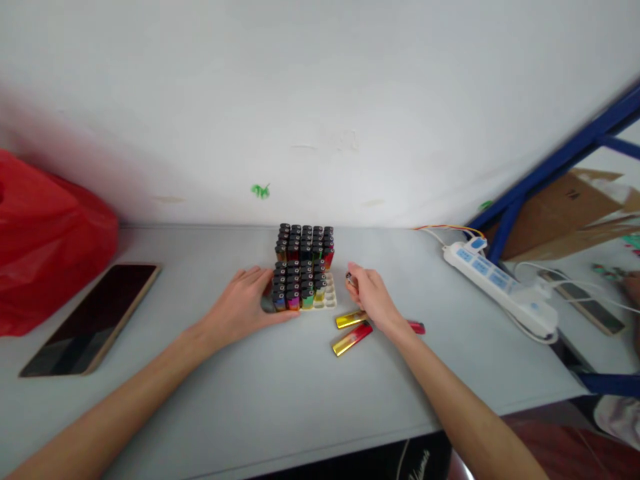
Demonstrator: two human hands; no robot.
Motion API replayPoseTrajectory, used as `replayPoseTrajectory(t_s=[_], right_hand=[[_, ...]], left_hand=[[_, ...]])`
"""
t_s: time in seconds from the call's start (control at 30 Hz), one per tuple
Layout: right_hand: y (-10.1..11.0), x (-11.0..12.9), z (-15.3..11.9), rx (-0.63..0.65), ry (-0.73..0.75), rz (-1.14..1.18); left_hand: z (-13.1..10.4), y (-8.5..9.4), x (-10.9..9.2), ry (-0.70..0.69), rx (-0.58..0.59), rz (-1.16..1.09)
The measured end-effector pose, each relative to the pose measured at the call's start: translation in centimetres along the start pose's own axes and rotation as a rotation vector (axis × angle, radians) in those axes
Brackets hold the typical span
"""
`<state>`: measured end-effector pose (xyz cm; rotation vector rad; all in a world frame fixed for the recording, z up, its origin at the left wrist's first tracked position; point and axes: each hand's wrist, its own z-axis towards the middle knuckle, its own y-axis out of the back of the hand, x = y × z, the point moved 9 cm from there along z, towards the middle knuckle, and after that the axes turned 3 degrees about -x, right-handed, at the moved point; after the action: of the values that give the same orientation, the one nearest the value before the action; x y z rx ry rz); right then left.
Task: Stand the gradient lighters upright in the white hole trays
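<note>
Upright lighters with black tops (293, 283) fill most of a white tray (329, 298), whose right-hand pockets show bare. My left hand (247, 298) grips the left side of this tray, thumb along the front and fingers at the side. Just right of the tray, my right hand (373, 297) is closed around a lighter (351, 279); only its metal-tipped end shows. Below that hand lie a yellow lighter (349, 320) and a red-and-gold lighter (352, 340). A red lighter end (417, 327) pokes out beyond my right wrist.
Behind the tray stands another block of upright lighters (305, 243), near the wall. A phone (93, 320) and a red bag (50, 233) occupy the left. On the right are a white power strip (500, 290) with cables, a blue metal frame (510, 223) and a cardboard box (560, 213).
</note>
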<state>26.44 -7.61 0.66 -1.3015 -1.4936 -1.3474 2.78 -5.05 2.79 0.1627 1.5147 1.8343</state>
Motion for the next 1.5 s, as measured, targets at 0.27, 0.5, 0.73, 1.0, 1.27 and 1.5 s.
replayPoseTrajectory(t_s=[0.27,0.5,0.73,1.0,1.27,1.5], right_hand=[[0.0,0.6,-0.5,-0.029,0.071,-0.112],[0.6,1.1,-1.2,-0.096,0.083,-0.155],[1.0,1.1,-1.2,-0.119,0.158,-0.242],[1.1,2.6,-2.1,-0.036,0.306,-0.215],[0.6,5.8,-3.9,0.02,0.579,-0.361],[-0.1,4.7,-3.6,0.084,0.422,-0.327]], left_hand=[[-0.2,0.0,-0.2,-0.02,-0.037,0.021],[-0.1,0.1,-0.4,-0.018,-0.016,0.009],[0.0,0.1,-0.6,-0.008,0.008,0.031],[0.0,0.1,-0.5,0.018,0.012,0.019],[-0.1,0.2,-0.5,0.021,0.009,-0.019],[-0.2,0.0,-0.6,0.003,0.017,-0.005]])
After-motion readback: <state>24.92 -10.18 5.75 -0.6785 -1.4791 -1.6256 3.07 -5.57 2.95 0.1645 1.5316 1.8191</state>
